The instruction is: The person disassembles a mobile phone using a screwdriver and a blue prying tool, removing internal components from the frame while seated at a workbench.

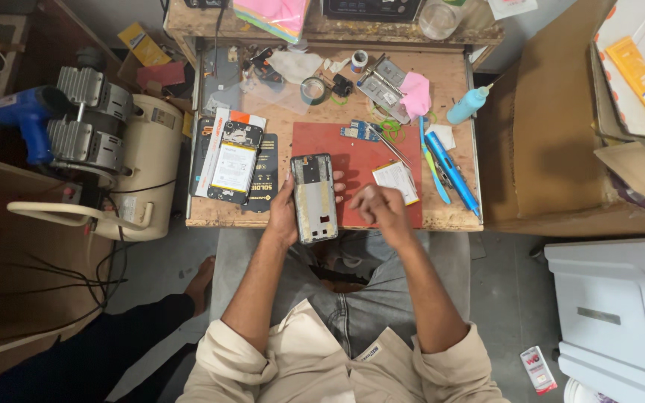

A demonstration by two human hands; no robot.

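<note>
Left hand (pixel 283 216): phone frame (pixel 314 198) gripped, long axis upright, away from body.
Right hand (pixel 380 207): loosely curled, empty, just right of frame, over red mat (pixel 352 149).

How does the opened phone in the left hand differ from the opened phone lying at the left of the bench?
The held phone is gripped by the left hand at the bench's front edge; the lying phone rests untouched on dark packaging. The held phone shows a bare pale frame; the lying phone carries a white rectangular block, probably a battery. Both lie back-open, long sides running away from the person.
</note>
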